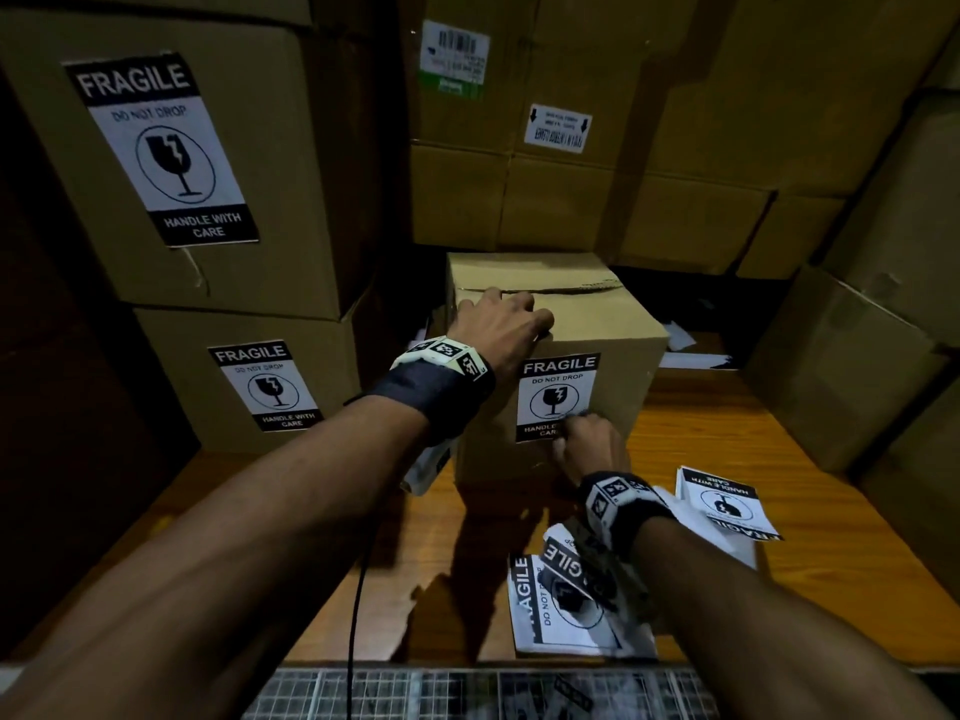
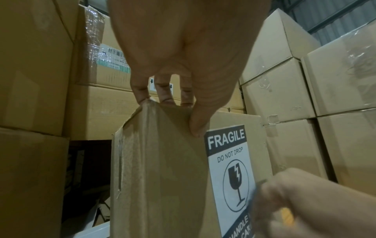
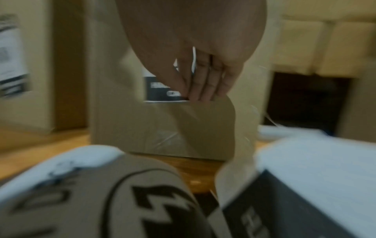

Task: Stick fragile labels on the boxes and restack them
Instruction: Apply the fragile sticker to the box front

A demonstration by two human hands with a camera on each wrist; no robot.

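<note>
A small cardboard box stands on the wooden table. A black-and-white fragile label is stuck on its near face. My left hand grips the box's top near-left corner, fingers over the top edge and thumb on the near face beside the label. My right hand presses straight fingers against the label's lower right part. That same hand is blurred in the left wrist view.
Loose fragile labels lie on the table in a near pile and a right pile. Two labelled boxes are stacked at the left. Plain cartons wall in the back and right.
</note>
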